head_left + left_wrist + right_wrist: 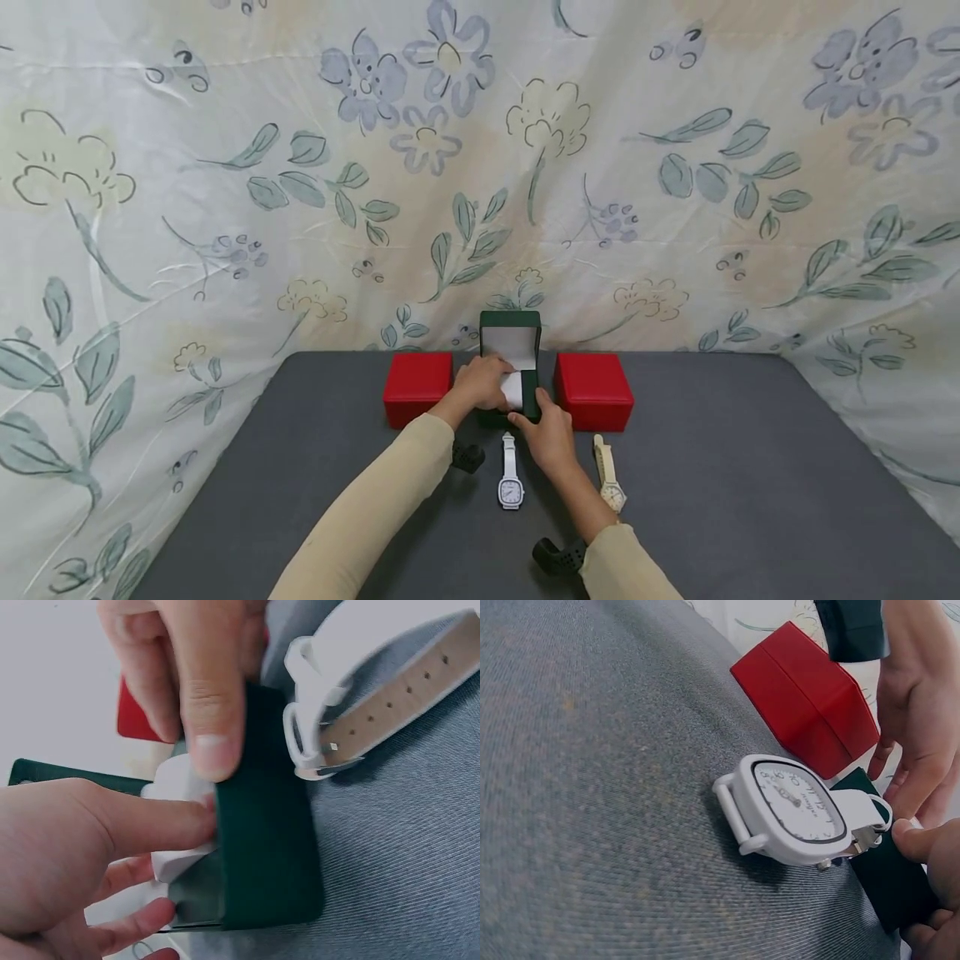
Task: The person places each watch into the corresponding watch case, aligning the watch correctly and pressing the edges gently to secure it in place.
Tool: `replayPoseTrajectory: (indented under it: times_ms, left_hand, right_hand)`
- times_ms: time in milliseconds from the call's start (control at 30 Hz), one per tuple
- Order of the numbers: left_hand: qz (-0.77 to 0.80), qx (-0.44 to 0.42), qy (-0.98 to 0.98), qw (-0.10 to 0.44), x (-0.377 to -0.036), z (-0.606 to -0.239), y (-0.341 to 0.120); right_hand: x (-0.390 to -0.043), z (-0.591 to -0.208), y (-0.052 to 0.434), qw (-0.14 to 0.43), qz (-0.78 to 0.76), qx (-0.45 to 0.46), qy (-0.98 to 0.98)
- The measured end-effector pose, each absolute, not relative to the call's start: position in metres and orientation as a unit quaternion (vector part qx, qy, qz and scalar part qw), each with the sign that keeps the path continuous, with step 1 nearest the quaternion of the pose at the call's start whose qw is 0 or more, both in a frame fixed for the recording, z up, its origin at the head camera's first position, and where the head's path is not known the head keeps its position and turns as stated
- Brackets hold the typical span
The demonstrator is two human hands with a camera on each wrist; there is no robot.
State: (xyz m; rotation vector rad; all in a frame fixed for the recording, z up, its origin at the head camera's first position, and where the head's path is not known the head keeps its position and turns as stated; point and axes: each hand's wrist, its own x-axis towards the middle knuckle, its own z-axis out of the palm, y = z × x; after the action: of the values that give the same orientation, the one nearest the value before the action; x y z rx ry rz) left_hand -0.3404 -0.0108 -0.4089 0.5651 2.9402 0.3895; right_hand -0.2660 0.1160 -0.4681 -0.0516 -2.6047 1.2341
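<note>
While the green box (pixel 531 392) is standing open, left fingers (pixel 161 825) are holding its white cushion (pixel 512 389), right fingers (pixel 212 712) gripping the box; white watch (pixel 511 492), cream watch (pixel 612 496) are lying unboxed.

Grn box (pixel 529 393) (lid (pixel 510 340) up)

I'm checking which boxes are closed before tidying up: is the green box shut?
No, the head view shows the green box with its lid raised and the lid's pale inside showing.
</note>
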Motion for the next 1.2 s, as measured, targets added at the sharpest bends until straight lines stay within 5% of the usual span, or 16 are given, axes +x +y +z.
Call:
replayPoseTrajectory:
  times_ms: [533,1200]
  left_hand:
    - [0.217,0.215,0.950,0.071,-0.331,-0.385,-0.021]
    - [0.368,0.242,0.894,0.088,-0.281,-0.397,-0.064]
  right_hand:
    - [-0.271,-0.476,0.130,0.140,0.437,0.042,-0.888]
    - [-0.243,-0.460,0.143,0.125,0.412,0.054,-0.901]
